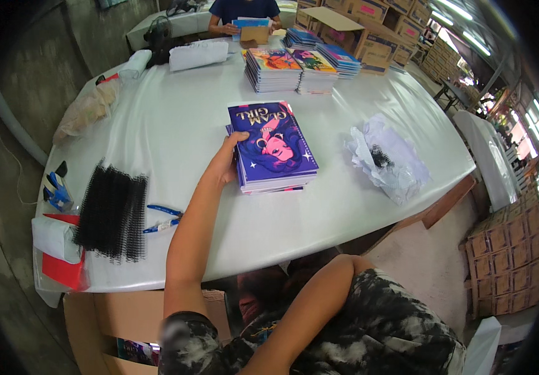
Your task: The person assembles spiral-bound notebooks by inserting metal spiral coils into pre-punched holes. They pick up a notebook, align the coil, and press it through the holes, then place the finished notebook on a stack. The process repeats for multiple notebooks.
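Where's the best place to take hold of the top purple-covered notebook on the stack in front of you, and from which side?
Probably the near-left edge of the top purple-covered notebook, coming from the left, where the left hand already rests on the stack's side. It lies flat on the white table, so fingers must slip under a free edge. The right hand is out of view.

One notebook stack (272,149) lies under the fingers (237,141); four more stacks (274,69) stand beyond them. One bundle of black coils (113,212), one pair of pliers (163,219) and one crumpled bag (387,159) lie beside.
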Action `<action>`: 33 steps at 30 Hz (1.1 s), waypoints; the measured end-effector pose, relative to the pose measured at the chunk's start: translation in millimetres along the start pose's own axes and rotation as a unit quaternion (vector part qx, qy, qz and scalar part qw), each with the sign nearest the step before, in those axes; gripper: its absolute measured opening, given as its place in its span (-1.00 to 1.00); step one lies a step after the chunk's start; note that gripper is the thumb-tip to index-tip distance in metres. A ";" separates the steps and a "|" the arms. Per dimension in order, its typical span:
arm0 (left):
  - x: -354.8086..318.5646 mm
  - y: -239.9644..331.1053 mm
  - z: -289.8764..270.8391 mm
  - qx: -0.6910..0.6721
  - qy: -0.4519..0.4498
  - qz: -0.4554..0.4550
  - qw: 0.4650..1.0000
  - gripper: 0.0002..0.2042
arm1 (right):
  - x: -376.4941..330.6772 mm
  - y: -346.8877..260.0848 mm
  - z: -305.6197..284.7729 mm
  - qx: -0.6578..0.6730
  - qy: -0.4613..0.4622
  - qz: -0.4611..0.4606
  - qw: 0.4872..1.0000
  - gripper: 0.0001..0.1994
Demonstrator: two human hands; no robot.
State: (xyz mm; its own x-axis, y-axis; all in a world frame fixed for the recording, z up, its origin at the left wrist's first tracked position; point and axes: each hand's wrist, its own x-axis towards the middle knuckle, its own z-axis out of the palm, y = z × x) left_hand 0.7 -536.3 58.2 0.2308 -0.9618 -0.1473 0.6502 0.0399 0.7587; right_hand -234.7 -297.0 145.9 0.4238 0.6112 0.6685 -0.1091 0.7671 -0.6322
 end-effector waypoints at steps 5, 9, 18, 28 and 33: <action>7.5 -7.5 -13.3 -0.008 0.025 0.010 1.000 -0.22 | -23.0 -38.7 -11.4 -0.156 0.097 0.043 0.982 -0.78; 7.2 -9.3 -14.1 -0.018 0.045 0.023 0.999 0.05 | -71.9 -88.0 -28.3 -0.561 0.302 0.109 0.763 -0.88; 10.5 -10.7 -13.8 -0.042 0.038 0.036 0.998 0.25 | -270.5 -94.3 -88.8 -0.697 0.649 0.303 -0.018 -0.07; -3.4 -10.6 6.5 0.030 0.139 0.077 0.987 0.22 | -299.6 -173.2 -132.9 -0.672 0.700 0.223 0.088 0.12; 7.9 -25.0 14.6 0.009 0.208 0.118 0.971 0.24 | -304.5 -191.6 -137.2 -0.648 0.708 0.281 0.013 -0.03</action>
State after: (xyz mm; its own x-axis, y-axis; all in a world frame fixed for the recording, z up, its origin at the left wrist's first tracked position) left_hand -24.3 -548.8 47.4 0.6461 -0.7340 -0.2091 0.5327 0.2375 0.8123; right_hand -219.5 -656.8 9.7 0.3750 -0.8704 0.3191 -0.7351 -0.4889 -0.4698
